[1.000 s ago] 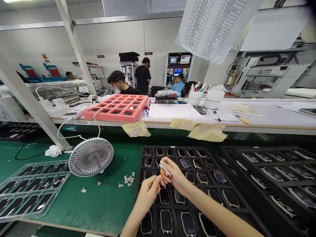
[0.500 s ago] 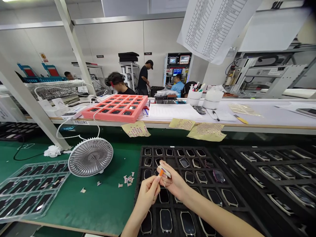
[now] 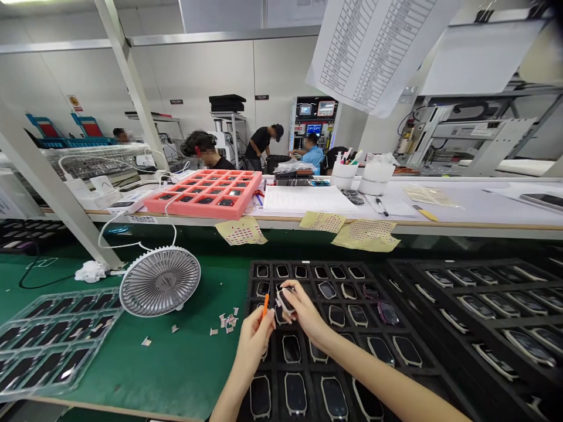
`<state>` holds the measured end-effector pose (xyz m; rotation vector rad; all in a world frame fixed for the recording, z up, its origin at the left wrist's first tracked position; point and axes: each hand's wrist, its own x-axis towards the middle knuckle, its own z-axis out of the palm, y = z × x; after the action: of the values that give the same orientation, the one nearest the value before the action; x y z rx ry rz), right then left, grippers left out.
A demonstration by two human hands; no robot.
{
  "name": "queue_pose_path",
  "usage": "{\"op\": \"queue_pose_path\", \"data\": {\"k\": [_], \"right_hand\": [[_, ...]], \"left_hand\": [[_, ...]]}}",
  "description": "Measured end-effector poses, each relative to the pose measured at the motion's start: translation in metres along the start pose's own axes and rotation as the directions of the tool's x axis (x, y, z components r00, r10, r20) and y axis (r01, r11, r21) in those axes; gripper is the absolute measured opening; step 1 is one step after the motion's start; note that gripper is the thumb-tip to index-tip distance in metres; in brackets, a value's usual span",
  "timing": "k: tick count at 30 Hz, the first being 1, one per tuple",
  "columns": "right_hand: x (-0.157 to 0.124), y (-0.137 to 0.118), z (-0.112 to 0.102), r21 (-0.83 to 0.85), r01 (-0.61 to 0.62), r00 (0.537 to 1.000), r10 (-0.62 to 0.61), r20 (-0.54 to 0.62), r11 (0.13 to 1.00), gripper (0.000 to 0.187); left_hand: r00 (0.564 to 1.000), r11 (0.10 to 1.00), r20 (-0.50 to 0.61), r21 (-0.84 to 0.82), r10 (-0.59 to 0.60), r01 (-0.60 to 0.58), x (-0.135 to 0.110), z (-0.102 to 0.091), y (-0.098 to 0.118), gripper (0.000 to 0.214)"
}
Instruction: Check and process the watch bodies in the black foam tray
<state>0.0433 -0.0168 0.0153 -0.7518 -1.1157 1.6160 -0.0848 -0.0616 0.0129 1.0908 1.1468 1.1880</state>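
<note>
My left hand [image 3: 255,340] pinches a small orange strip [image 3: 265,305] that stands up from its fingertips. My right hand [image 3: 301,308] is closed around a small watch-shaped part [image 3: 284,300] with a pale rim and dark face, held just right of the strip. Both hands hover over a black tray [image 3: 268,366] whose pockets hold several similar dark parts.
A white desk fan [image 3: 160,280] lies tilted on the green mat, with paper scraps [image 3: 226,321] beside it. Clear plastic trays [image 3: 48,337] sit at left, more black trays [image 3: 479,293] at right. A red tray [image 3: 206,193] rests on the shelf. People work behind it.
The orange strip has come away from the part and moved left with my left hand. My right hand has turned the part so its dark face shows. The view shifted slightly.
</note>
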Motion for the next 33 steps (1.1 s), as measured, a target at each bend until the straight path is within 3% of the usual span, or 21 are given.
{"op": "queue_pose_path", "data": {"k": [5, 7, 9, 11, 12, 15, 19, 22, 26, 30, 33], "right_hand": [[-0.003, 0.008, 0.004, -0.111, 0.012, 0.998, -0.005, 0.068, 0.994, 0.031], [-0.002, 0.01, 0.005, -0.158, 0.032, 0.996, -0.019, 0.086, 0.987, 0.029], [0.004, 0.01, -0.004, -0.304, 0.081, 0.997, -0.077, 0.025, 0.949, 0.026], [0.016, 0.009, -0.025, -0.545, 0.122, 0.978, -0.193, -0.074, 0.83, 0.024], [0.023, 0.009, -0.038, -0.691, 0.13, 0.959, -0.268, -0.095, 0.711, 0.025], [0.039, 0.012, -0.078, -0.806, 0.114, 0.944, -0.317, -0.094, 0.581, 0.022], [0.049, 0.02, -0.105, -0.894, 0.118, 0.95, -0.312, -0.025, 0.431, 0.016], [0.048, 0.02, -0.103, -0.943, 0.121, 0.952, -0.306, 0.022, 0.309, 0.016], [0.046, 0.016, -0.083, -0.969, 0.159, 0.956, -0.274, 0.104, 0.189, 0.015], [0.05, 0.02, -0.058, -0.964, 0.2, 0.97, -0.174, 0.169, 0.175, 0.016], [0.059, 0.026, -0.048, -0.959, 0.177, 0.98, -0.126, 0.152, 0.22, 0.013]], "left_hand": [[0.999, 0.998, 0.031, 0.055, 0.016, -0.018, 0.006, -0.001, -0.007, 0.049], [0.999, 0.998, -0.014, 0.048, 0.03, -0.029, 0.006, -0.002, -0.007, 0.049], [0.994, 0.997, -0.098, 0.065, 0.054, -0.048, 0.006, -0.011, -0.004, 0.049], [0.975, 0.981, -0.19, 0.176, 0.114, -0.08, 0.004, -0.029, -0.002, 0.047], [0.961, 0.958, -0.226, 0.269, 0.159, -0.095, 0.003, -0.041, -0.003, 0.046], [0.941, 0.819, -0.247, 0.571, 0.229, -0.049, 0.0, -0.073, -0.009, 0.042], [0.956, 0.608, -0.253, 0.786, 0.152, 0.111, 0.0, -0.092, -0.026, 0.032], [0.956, 0.536, -0.273, 0.826, 0.109, 0.174, -0.001, -0.095, -0.032, 0.028], [0.95, 0.575, -0.296, 0.796, 0.098, 0.189, -0.002, -0.096, -0.029, 0.021], [0.957, 0.596, -0.272, 0.787, 0.099, 0.161, -0.006, -0.087, -0.02, 0.029], [0.962, 0.606, -0.249, 0.784, 0.11, 0.133, -0.009, -0.076, -0.014, 0.034]]}}
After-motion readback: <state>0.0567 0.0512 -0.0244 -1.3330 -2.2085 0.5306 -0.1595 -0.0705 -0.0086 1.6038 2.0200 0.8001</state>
